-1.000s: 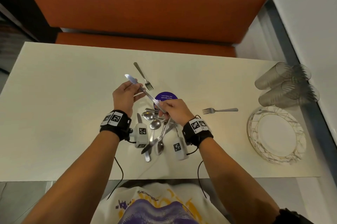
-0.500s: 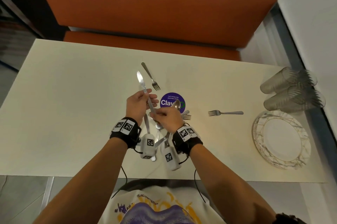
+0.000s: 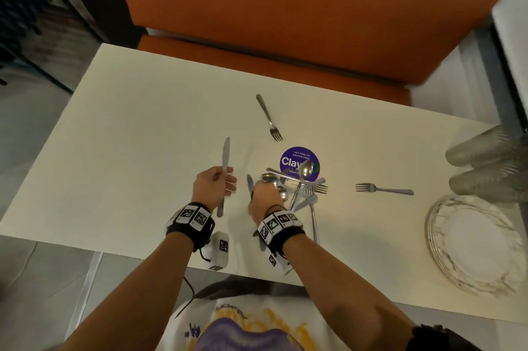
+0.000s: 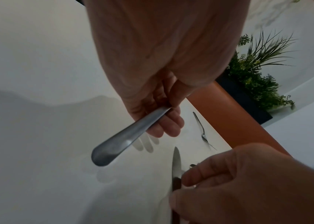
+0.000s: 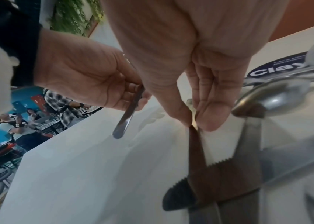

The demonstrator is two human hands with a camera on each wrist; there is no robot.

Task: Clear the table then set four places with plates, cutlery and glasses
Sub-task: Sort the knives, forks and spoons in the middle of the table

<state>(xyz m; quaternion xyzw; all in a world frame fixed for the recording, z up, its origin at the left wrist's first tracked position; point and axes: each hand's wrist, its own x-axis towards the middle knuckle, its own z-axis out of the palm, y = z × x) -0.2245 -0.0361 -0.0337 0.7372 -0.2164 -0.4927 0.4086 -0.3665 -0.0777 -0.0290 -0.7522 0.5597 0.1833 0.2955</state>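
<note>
My left hand (image 3: 224,183) grips a table knife (image 3: 226,155) by the handle, blade pointing away from me, above the cream table (image 3: 128,150). In the left wrist view that knife's handle (image 4: 121,137) sticks out below the fingers. My right hand (image 3: 258,193) pinches a second knife (image 3: 250,182) at the left edge of a cutlery pile (image 3: 300,188) of spoons, forks and knives. The right wrist view shows thumb and finger pinching this knife (image 5: 196,151) next to a spoon (image 5: 278,97).
One fork (image 3: 268,119) lies beyond the pile and another fork (image 3: 384,190) to its right. A stack of plates (image 3: 445,262) and several glasses (image 3: 491,168) lying on their sides sit at the right end. A purple sticker (image 3: 291,158) marks the table. An orange bench (image 3: 285,22) stands behind.
Both hands held one knife over the pile. Now my left hand alone holds it and has moved left, while my right hand has dropped to pinch a second knife.
</note>
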